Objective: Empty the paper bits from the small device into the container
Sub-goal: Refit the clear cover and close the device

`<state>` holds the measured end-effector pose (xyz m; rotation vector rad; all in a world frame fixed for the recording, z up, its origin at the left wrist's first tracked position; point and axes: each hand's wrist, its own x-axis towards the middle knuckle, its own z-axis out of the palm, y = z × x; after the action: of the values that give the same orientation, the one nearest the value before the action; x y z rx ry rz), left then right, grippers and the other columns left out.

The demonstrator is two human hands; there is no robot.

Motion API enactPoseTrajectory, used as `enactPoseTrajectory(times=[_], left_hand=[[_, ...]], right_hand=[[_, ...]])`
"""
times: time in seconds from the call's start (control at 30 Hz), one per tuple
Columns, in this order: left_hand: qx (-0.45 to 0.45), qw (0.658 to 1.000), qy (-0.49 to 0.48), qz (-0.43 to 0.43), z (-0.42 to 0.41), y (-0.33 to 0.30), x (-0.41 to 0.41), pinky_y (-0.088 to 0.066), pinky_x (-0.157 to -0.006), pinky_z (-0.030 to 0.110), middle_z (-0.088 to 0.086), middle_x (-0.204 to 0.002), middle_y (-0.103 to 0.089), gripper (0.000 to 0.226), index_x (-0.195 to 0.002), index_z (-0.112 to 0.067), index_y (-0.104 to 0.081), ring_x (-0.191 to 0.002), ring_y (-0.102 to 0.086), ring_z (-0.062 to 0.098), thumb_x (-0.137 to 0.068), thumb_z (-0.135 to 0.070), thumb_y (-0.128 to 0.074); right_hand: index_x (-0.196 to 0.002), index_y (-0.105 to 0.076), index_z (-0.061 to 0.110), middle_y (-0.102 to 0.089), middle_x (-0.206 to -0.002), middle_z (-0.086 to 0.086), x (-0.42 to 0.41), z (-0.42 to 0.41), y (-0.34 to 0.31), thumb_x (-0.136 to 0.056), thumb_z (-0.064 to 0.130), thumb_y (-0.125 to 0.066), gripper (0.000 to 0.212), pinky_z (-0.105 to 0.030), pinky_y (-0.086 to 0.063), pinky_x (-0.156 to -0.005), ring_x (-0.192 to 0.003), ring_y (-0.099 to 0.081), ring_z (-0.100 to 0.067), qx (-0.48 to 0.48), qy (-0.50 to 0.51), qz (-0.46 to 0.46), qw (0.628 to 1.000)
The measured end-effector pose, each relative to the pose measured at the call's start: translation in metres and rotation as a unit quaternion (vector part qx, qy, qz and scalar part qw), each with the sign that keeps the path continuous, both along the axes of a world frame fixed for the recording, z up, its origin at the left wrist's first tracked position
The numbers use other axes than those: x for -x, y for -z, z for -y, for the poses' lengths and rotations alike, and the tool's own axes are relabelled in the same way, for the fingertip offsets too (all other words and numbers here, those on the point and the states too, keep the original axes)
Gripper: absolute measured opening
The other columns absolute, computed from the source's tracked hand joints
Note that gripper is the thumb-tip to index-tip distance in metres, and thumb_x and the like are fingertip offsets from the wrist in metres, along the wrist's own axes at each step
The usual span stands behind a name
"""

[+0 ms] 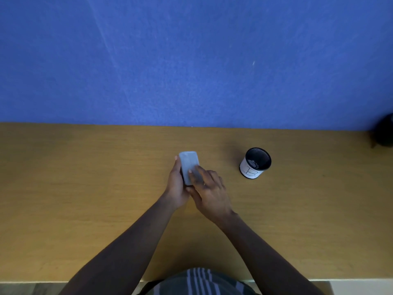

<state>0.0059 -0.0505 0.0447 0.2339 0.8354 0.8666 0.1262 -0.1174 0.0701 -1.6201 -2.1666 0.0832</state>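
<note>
The small device (pixel 188 162) is gray and sits in both hands just above the middle of the brown surface (pixel 85 188). The left hand (pixel 176 186) wraps round its left side. The right hand (pixel 209 192) pinches its near end, fingers on top. The black container (pixel 256 162) stands on the surface at 3 o'clock from the device, apart from it, with paper bits (pixel 253 163) inside.

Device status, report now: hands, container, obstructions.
Left hand grips device, right hand clasps its near end. Container upright to the right, some bits inside. Nothing between them.
</note>
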Motion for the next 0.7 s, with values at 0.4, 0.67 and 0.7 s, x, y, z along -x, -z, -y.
enactPoseTrajectory(times=[0.4, 0.67, 0.7], left_hand=[[-0.005, 0.999, -0.002, -0.039, 0.002, -0.013, -0.013, -0.059, -0.068, 0.029, 0.01, -0.096, -0.078, 0.073, -0.118, -0.004, -0.06, -0.095, -0.073, 0.022, -0.084, -0.068, -0.052], [0.003, 0.998, 0.009, -0.057, 0.003, -0.021, -0.019, -0.059, -0.068, 0.028, 0.012, -0.102, -0.076, 0.073, -0.122, -0.003, -0.057, -0.1, -0.072, 0.022, -0.085, -0.066, -0.052], [0.001, 0.998, 0.016, -0.053, 0.002, -0.023, -0.019, -0.059, -0.068, 0.028, 0.012, -0.103, -0.076, 0.072, -0.123, -0.003, -0.056, -0.1, -0.072, 0.022, -0.086, -0.064, -0.053]], right_hand=[[-0.134, -0.056, 0.01, -0.059, -0.136, -0.017, -0.008, 0.0, 0.02, -0.089, 0.004, -0.049, 0.046, -0.049, -0.045, -0.105, -0.132, -0.05, -0.031, -0.132, -0.01, 0.053, 0.99], [-0.132, -0.055, -0.002, -0.059, -0.133, -0.023, -0.013, -0.004, 0.025, -0.092, -0.001, -0.04, 0.043, -0.05, -0.046, -0.105, -0.13, -0.052, -0.034, -0.144, -0.036, 0.032, 0.988], [-0.132, -0.055, -0.002, -0.059, -0.133, -0.024, -0.013, -0.005, 0.025, -0.091, -0.002, -0.039, 0.044, -0.05, -0.047, -0.104, -0.129, -0.053, -0.035, -0.141, -0.029, 0.024, 0.989]])
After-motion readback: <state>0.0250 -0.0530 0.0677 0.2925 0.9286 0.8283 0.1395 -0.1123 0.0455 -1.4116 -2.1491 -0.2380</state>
